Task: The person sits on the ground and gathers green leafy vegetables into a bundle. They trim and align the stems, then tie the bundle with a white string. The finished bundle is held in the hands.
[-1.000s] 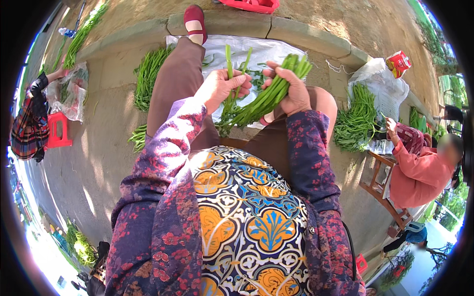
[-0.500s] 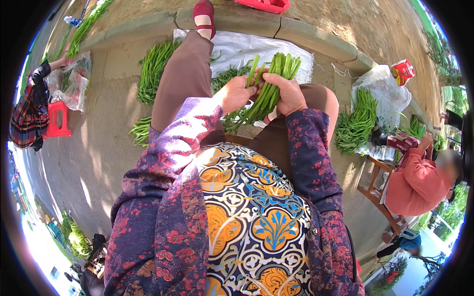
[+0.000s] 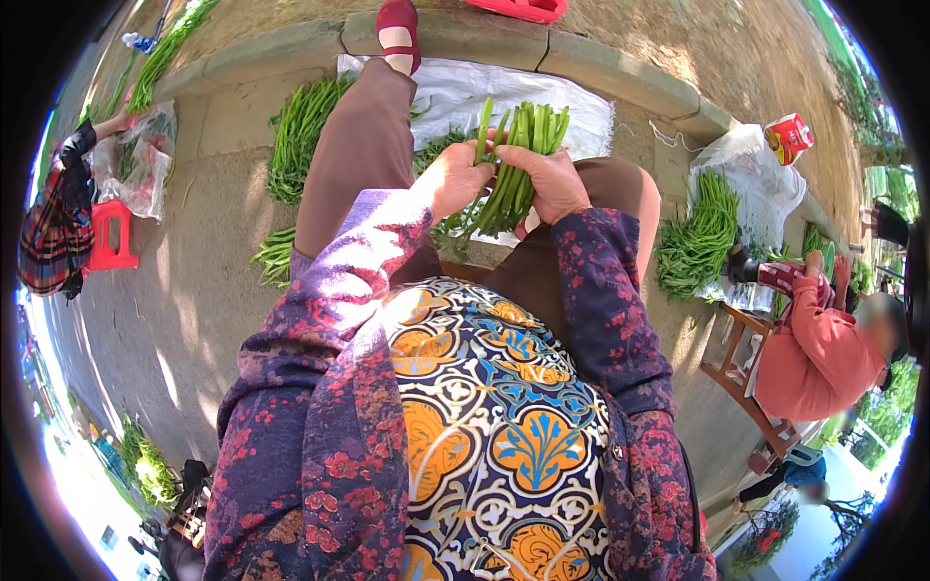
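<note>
Between my knees, my right hand (image 3: 554,182) is wrapped round a bunch of long green leafy vegetable stalks (image 3: 513,189), cut ends up and leaves hanging below. My left hand (image 3: 453,180) is closed on a few green stalks (image 3: 484,126) at the left side of the bunch, its fingers touching the bunch. The left fingertips are partly hidden behind the stalks. Under my hands, more loose greens (image 3: 436,145) lie on a white woven sheet (image 3: 465,85).
Heaps of greens lie by my left leg (image 3: 302,136) and at the right (image 3: 699,237). A kerb (image 3: 620,73) crosses the far side. A red stool (image 3: 114,237) is at left, near a person in plaid. At right, a person in a coral top (image 3: 814,353) sits by a red carton (image 3: 789,138).
Both hands and the bunch have shifted slightly left. The stalks in my left hand now stand more upright. The coral-clad person's arm has moved.
</note>
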The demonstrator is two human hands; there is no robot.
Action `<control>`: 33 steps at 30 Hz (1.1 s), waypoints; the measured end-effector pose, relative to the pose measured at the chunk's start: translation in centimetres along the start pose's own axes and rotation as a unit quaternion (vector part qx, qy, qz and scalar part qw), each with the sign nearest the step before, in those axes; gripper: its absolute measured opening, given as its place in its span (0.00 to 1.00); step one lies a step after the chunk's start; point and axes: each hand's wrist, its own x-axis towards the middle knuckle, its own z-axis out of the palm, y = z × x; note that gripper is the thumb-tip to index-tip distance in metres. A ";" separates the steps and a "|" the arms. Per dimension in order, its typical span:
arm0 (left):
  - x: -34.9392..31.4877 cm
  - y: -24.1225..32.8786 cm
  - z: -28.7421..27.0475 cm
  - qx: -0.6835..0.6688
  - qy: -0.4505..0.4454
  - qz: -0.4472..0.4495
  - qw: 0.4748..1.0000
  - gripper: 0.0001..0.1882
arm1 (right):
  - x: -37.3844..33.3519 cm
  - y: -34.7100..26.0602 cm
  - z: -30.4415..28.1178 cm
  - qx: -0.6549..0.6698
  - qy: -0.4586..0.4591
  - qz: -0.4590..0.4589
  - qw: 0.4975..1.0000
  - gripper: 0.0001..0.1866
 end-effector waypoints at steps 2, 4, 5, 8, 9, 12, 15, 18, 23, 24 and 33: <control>0.0 0.3 0.1 0.024 -0.008 0.011 1.000 0.18 | 0.2 0.4 -0.2 -0.025 0.009 -0.009 1.000 0.12; 0.0 0.5 -0.1 0.047 -0.033 0.014 0.998 0.17 | 0.1 0.4 -0.2 -0.029 0.015 -0.003 0.999 0.11; 0.0 0.3 0.0 0.041 -0.033 0.021 0.998 0.17 | -0.1 0.1 -0.1 -0.033 0.018 0.000 0.999 0.11; 0.7 -0.9 -0.7 0.037 -0.055 0.011 0.998 0.16 | -0.1 -0.1 -0.2 0.013 0.019 0.000 1.000 0.10; 0.6 -1.1 -0.8 0.032 -0.066 -0.015 0.997 0.16 | 0.0 -0.1 -0.4 0.032 0.016 0.002 0.999 0.11; 1.0 -2.2 -1.0 0.058 -0.077 -0.016 0.995 0.16 | -0.3 -0.3 -0.4 0.030 -0.002 -0.006 1.000 0.09; -0.3 1.1 -0.3 0.175 -0.095 -0.012 0.980 0.16 | 0.0 0.6 -0.2 -0.041 -0.009 -0.049 0.998 0.11; 0.5 -1.0 -0.5 0.144 -0.103 -0.032 0.984 0.16 | 0.1 1.0 -0.1 -0.041 -0.013 -0.048 0.998 0.11; 1.2 -0.7 -0.1 -0.012 -0.135 0.021 0.991 0.21 | 0.1 -0.5 -1.4 0.079 0.042 -0.069 0.994 0.11; 1.1 -0.7 0.0 -0.070 -0.148 0.047 0.985 0.23 | 0.0 -1.0 -2.1 0.109 0.004 -0.083 0.991 0.11; 1.3 -2.0 -0.6 0.073 -0.157 0.006 0.985 0.24 | -1.0 -5.4 -5.9 0.330 -0.020 -0.150 0.932 0.08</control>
